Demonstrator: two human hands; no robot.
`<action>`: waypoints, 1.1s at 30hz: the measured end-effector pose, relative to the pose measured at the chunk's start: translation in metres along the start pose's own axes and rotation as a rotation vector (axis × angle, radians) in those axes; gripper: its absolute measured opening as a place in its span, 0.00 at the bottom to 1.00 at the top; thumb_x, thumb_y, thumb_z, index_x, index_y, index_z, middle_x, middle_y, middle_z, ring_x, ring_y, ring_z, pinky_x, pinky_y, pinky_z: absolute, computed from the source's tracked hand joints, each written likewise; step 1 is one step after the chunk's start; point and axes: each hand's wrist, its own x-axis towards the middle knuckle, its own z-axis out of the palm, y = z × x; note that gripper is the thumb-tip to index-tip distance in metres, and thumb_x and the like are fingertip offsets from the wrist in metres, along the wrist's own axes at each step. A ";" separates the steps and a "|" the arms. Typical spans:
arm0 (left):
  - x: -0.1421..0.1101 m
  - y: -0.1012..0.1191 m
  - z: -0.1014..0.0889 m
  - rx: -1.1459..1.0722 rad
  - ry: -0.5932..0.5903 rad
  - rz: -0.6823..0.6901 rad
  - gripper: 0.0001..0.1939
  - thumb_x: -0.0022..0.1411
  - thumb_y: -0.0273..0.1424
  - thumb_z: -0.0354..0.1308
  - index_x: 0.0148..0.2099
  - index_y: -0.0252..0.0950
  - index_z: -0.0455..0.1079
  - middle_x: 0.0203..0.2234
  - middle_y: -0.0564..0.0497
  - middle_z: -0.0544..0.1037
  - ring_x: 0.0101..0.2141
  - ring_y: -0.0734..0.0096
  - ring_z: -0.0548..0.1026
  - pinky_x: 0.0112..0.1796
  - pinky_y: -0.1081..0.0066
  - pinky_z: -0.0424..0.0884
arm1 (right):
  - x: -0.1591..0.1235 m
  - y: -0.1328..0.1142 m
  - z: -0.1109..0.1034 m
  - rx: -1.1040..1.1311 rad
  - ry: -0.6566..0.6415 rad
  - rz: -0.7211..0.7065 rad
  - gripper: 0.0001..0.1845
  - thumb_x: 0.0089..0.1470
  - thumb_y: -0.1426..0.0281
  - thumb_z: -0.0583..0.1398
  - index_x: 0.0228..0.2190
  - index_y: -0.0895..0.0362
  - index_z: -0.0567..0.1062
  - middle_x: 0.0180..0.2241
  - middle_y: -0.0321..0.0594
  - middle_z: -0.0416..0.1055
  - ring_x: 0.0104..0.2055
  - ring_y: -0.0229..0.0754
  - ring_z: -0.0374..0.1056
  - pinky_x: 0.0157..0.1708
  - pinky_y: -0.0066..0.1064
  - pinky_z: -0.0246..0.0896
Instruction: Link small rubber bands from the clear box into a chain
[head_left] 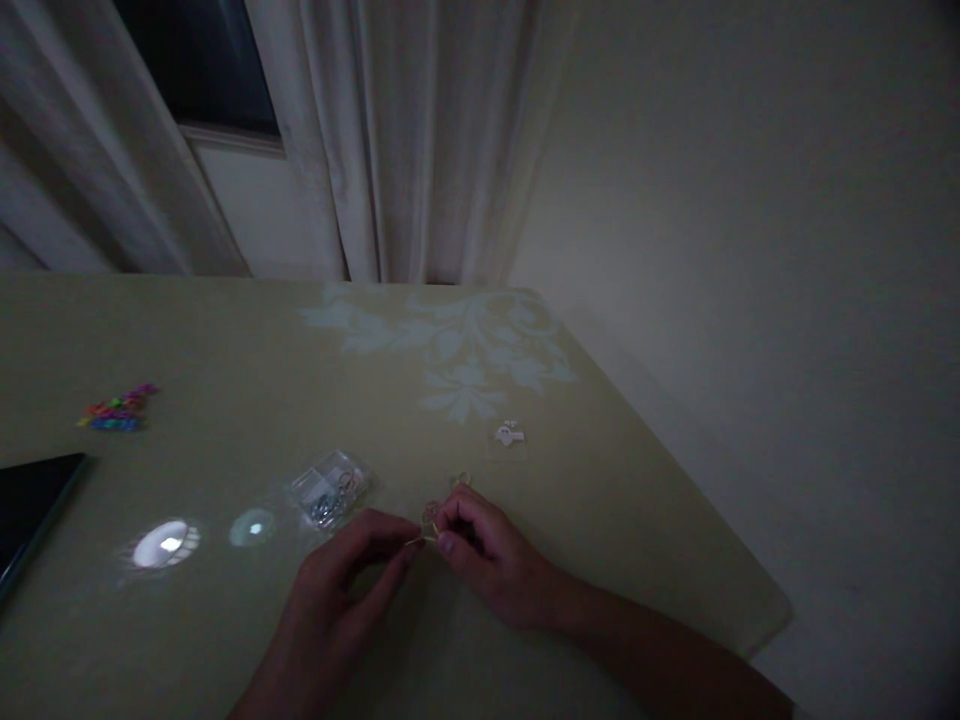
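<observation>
My left hand (341,585) and my right hand (499,560) meet low in the middle of the view, their fingertips close together. Between them runs a thin, pale gold wire-like piece (412,541). My left thumb and forefinger pinch one end, and my right fingertips close on the other. The dim light hides its exact kind. Just beyond the fingertips are a small pinkish ring-like piece (430,512) and a gold ring-like piece (462,479). A clear divided plastic box (330,487) with small metal rings inside lies beyond my left hand.
A clear card with a white cut-out (509,435) lies beyond my right hand. Far left are a heap of small colourful pieces (120,410) and a dark flat device (37,500). The table's edge (660,435) slants along the wall at right; curtains (420,140) hang behind.
</observation>
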 end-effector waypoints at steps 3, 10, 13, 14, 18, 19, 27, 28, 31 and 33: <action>0.002 0.001 -0.004 0.053 0.020 0.132 0.09 0.66 0.27 0.61 0.41 0.46 0.81 0.33 0.55 0.85 0.33 0.70 0.84 0.35 0.76 0.81 | -0.004 -0.004 0.004 0.062 0.011 0.035 0.17 0.69 0.53 0.56 0.37 0.54 0.67 0.35 0.35 0.61 0.36 0.39 0.57 0.37 0.31 0.56; -0.003 0.003 -0.004 0.038 -0.004 0.070 0.11 0.70 0.28 0.59 0.46 0.49 0.80 0.36 0.57 0.87 0.35 0.73 0.86 0.38 0.80 0.80 | -0.010 -0.009 0.009 0.212 0.004 0.079 0.14 0.70 0.57 0.58 0.39 0.54 0.68 0.32 0.32 0.58 0.32 0.37 0.53 0.31 0.29 0.51; -0.007 -0.002 -0.001 0.029 0.017 -0.010 0.07 0.71 0.31 0.59 0.44 0.46 0.79 0.35 0.56 0.87 0.35 0.71 0.86 0.38 0.79 0.81 | -0.009 -0.009 0.010 0.211 0.018 0.070 0.15 0.70 0.57 0.58 0.38 0.55 0.69 0.34 0.33 0.59 0.34 0.37 0.55 0.34 0.29 0.52; -0.007 -0.003 -0.001 0.018 0.030 -0.028 0.06 0.71 0.31 0.59 0.44 0.45 0.78 0.35 0.55 0.87 0.36 0.71 0.86 0.38 0.78 0.81 | -0.008 -0.008 0.009 0.214 0.024 0.072 0.15 0.70 0.56 0.58 0.38 0.55 0.69 0.35 0.34 0.60 0.35 0.38 0.55 0.35 0.30 0.52; -0.004 -0.005 -0.002 0.036 0.033 0.074 0.05 0.69 0.29 0.60 0.42 0.45 0.77 0.38 0.55 0.85 0.38 0.71 0.84 0.39 0.78 0.79 | -0.006 -0.005 0.009 0.274 0.024 0.079 0.16 0.69 0.55 0.59 0.38 0.55 0.69 0.34 0.34 0.60 0.35 0.38 0.55 0.36 0.31 0.52; -0.003 -0.004 -0.003 0.057 0.028 0.108 0.06 0.69 0.29 0.60 0.41 0.45 0.78 0.36 0.55 0.84 0.37 0.72 0.83 0.39 0.79 0.78 | -0.006 -0.004 0.008 0.280 0.027 0.082 0.16 0.69 0.55 0.59 0.38 0.55 0.69 0.34 0.34 0.60 0.35 0.38 0.54 0.36 0.31 0.52; -0.003 -0.004 -0.002 0.038 -0.019 0.136 0.11 0.68 0.27 0.63 0.48 0.48 0.78 0.36 0.56 0.85 0.36 0.73 0.84 0.38 0.80 0.79 | -0.007 -0.005 0.009 0.246 -0.004 0.070 0.13 0.68 0.59 0.60 0.37 0.56 0.71 0.34 0.33 0.61 0.34 0.36 0.56 0.35 0.29 0.52; -0.004 -0.005 -0.002 0.048 -0.033 0.141 0.12 0.68 0.27 0.63 0.50 0.49 0.78 0.37 0.56 0.85 0.36 0.72 0.84 0.38 0.79 0.79 | -0.007 -0.006 0.010 0.237 -0.010 0.069 0.12 0.68 0.60 0.61 0.36 0.56 0.71 0.34 0.33 0.61 0.34 0.36 0.56 0.35 0.29 0.53; -0.005 -0.006 -0.004 0.086 -0.068 0.175 0.15 0.68 0.28 0.64 0.54 0.50 0.78 0.38 0.54 0.85 0.38 0.70 0.84 0.39 0.77 0.79 | -0.006 -0.006 0.010 0.215 -0.001 0.062 0.11 0.66 0.62 0.63 0.35 0.57 0.73 0.34 0.33 0.62 0.34 0.35 0.57 0.34 0.28 0.53; -0.005 -0.005 -0.004 0.083 -0.081 0.195 0.16 0.69 0.28 0.63 0.55 0.51 0.78 0.38 0.53 0.84 0.38 0.70 0.84 0.40 0.77 0.79 | -0.005 -0.005 0.010 0.206 0.022 0.054 0.10 0.65 0.63 0.64 0.34 0.57 0.74 0.34 0.33 0.63 0.33 0.35 0.58 0.33 0.28 0.54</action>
